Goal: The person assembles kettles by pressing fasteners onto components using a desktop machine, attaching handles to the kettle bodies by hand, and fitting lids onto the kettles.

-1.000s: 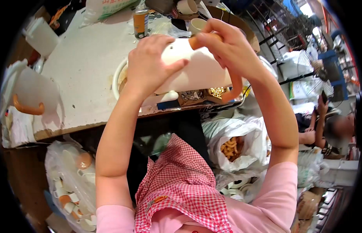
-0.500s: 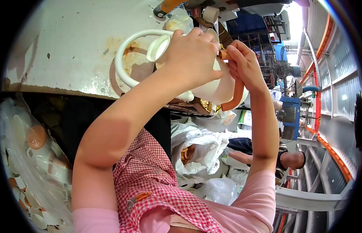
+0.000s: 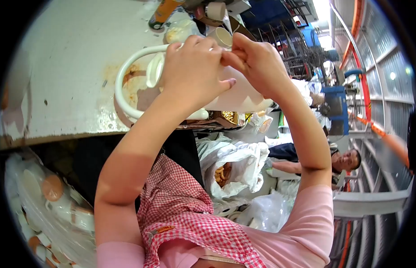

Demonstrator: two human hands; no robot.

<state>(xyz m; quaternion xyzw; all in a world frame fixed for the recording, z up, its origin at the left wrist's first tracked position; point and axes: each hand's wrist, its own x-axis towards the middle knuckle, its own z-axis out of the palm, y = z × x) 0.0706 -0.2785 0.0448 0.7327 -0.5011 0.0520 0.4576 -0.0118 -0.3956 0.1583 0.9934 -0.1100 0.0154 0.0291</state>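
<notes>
My left hand point(image 3: 192, 69) is curled over a pale, translucent plastic vessel point(image 3: 239, 91) near the table's edge and grips it, thumb stretched along its side. A thick white curved tube point(image 3: 121, 89) loops out to the left of the vessel, and a white cup-shaped opening point(image 3: 155, 70) shows beside my left wrist. Right against the left fingertips, my right hand point(image 3: 259, 67) is closed in a pinch at the vessel's upper side. Whatever lies between its fingers is hidden by the hand.
Beyond the hands are an orange can point(image 3: 163, 13), a clear plastic bag point(image 3: 181, 32) and an open round tub point(image 3: 221, 36). Below the table edge sit a white sack point(image 3: 232, 178) of brown pieces and a bag of plastic parts point(image 3: 51, 196). Another person point(image 3: 342, 161) is at the right.
The brown curved tube that my right hand held is no longer visible. My right hand has turned and moved left, closer to the left fingertips. The whole view has shifted slightly.
</notes>
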